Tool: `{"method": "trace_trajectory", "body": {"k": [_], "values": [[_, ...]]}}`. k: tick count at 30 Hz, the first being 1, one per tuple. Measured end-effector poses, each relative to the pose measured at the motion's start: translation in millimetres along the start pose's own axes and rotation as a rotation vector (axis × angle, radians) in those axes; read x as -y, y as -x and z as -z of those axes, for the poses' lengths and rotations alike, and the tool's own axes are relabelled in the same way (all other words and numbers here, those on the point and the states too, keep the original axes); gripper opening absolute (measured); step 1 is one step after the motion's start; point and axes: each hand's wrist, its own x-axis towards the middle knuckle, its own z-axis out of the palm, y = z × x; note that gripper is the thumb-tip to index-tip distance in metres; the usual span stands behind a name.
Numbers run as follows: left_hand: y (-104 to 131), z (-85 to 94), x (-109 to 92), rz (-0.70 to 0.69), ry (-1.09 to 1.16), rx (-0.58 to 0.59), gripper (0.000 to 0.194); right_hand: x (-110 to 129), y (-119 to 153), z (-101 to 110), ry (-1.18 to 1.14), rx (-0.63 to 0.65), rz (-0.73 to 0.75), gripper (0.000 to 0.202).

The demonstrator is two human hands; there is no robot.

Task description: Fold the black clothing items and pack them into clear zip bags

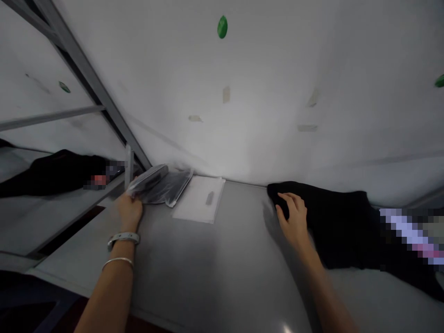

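My left hand (131, 210) is closed on the near left corner of a clear plastic bag (163, 185) with something dark folded inside. To the right of the bag lies a flat white pouch (199, 199) with a small grey mark on it; the bag's edge overlaps it. My right hand (293, 217) holds nothing, its fingers apart over the left end of a black cloth item (342, 226), perhaps a garment. Whether the fingertips touch the cloth I cannot tell.
The grey tabletop (208, 268) runs along a white wall (263, 74) with tape scraps and green stickers. A metal frame (104, 101) rises at the left. Beyond it, another black cloth (62, 173) lies on a surface. The black cloth at right reaches a blurred patch.
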Motion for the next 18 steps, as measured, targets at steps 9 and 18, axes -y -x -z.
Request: {"method": "trace_trajectory", "body": {"k": [9, 18], "values": [[2, -10.6, 8, -0.011, -0.015, 0.191, 0.072, -5, 6, -5, 0.06, 0.072, 0.008, 0.034], [-1, -4.8, 26, 0.067, -0.001, 0.092, 0.059, -51, 1, 20, 0.324, -0.085, -0.193, 0.043]]}}
